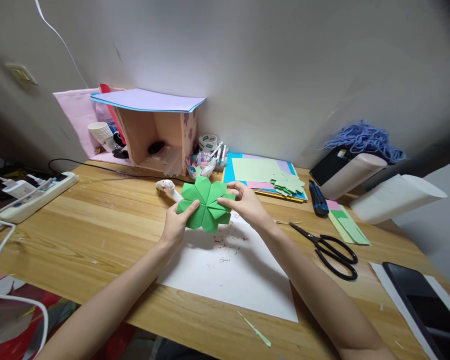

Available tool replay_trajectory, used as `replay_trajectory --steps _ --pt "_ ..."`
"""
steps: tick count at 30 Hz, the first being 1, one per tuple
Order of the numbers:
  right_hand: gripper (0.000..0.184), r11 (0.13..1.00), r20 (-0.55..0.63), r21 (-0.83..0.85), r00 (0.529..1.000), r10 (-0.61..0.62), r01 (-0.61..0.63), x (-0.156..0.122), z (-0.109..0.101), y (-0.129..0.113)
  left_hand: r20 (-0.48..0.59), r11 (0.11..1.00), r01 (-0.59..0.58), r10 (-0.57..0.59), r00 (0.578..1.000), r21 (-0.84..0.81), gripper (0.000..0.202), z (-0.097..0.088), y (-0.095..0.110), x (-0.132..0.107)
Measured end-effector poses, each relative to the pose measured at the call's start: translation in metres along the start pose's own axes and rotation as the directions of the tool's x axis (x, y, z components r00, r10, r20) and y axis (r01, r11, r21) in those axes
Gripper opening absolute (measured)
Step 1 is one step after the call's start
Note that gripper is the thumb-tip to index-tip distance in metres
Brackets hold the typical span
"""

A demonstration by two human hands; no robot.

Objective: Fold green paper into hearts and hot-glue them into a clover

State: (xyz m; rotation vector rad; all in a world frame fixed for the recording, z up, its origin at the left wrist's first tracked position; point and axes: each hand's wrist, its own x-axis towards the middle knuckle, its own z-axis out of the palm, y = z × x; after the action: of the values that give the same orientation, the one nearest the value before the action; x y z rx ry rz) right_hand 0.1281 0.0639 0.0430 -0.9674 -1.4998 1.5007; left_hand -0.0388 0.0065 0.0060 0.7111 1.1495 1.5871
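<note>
A green folded-paper flower (203, 207) with several petals is held up between my two hands, above the desk. My left hand (177, 220) pinches its left side, thumb on top. At the right side my right hand (247, 202) grips it, thumb laid along a folded petal and the other fingers behind. Below lies a white sheet of paper (255, 280) with red and dark marks. Just behind my left hand is a white glue gun-like object (168, 188), partly hidden.
Black-handled scissors (328, 250) and a dark phone (422, 295) lie at the right. Colored paper (255, 170) with light green paper flowers (288, 184) rests at the back. A pink box (155, 135) stands behind; a power strip (41, 197) is at the left.
</note>
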Motion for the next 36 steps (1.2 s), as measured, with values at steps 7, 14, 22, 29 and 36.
replay_trajectory --steps 7,14,22,29,36 --pt "0.043 0.999 -0.05 -0.003 0.998 -0.043 0.043 0.001 0.002 0.004 0.015 1.0 0.017 -0.017 1.0 -0.009 0.041 0.0 -0.001 0.0" --pt "0.043 0.998 -0.1 0.014 0.993 -0.063 0.065 0.0 0.005 0.007 0.031 0.999 0.041 -0.041 0.999 -0.022 0.041 0.0 0.002 -0.001" --pt "0.046 0.999 -0.119 -0.029 0.992 -0.034 0.031 0.001 0.002 0.007 0.162 0.984 0.175 -0.175 0.971 0.013 0.046 -0.001 0.012 0.0" --pt "0.047 0.999 -0.074 -0.047 0.997 -0.031 0.027 -0.001 0.004 0.005 0.232 0.963 0.259 -0.269 0.935 0.075 0.046 -0.006 0.021 0.002" --pt "0.047 0.992 -0.026 -0.123 1.0 0.007 -0.01 -0.005 0.009 0.002 0.214 0.961 0.213 -0.249 0.944 0.178 0.05 -0.01 0.019 0.004"
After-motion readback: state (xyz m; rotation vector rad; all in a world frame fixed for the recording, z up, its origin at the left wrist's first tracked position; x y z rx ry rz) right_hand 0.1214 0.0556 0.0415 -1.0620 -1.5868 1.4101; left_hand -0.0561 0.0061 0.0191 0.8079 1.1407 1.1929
